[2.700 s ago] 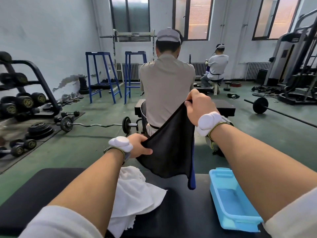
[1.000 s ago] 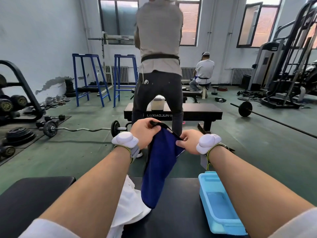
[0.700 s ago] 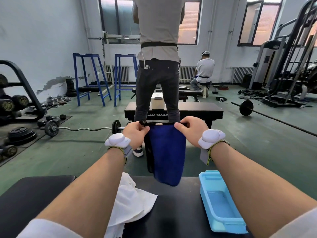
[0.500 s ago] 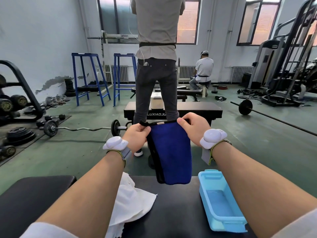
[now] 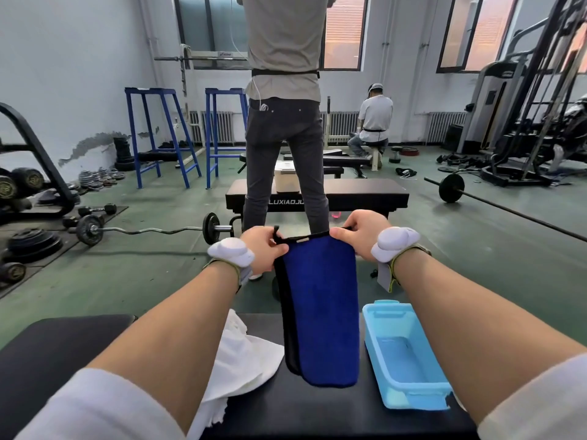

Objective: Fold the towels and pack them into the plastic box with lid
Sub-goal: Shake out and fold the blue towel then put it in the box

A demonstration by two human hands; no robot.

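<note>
A blue towel (image 5: 322, 312) with a black backing hangs folded lengthwise in the air over the black bench (image 5: 317, 411). My left hand (image 5: 263, 249) pinches its top left corner and my right hand (image 5: 362, 233) pinches its top right corner. Its lower edge hangs just above the bench top. A light blue plastic box (image 5: 405, 357) stands open to the right of the towel; no lid shows. A crumpled white towel (image 5: 241, 360) lies on the bench under my left forearm.
A person in dark trousers (image 5: 286, 147) stands close ahead, back turned, before another black bench (image 5: 359, 193). A curl bar (image 5: 149, 230) and weight plates lie on the floor at left. A barbell (image 5: 476, 198) lies at right. Another person (image 5: 374, 122) sits farther back.
The dark towel was spread open 2.7 s ago; my hands came together and folded it, blue side out. Over the last second they moved apart and the towel now hangs flat and lower.
</note>
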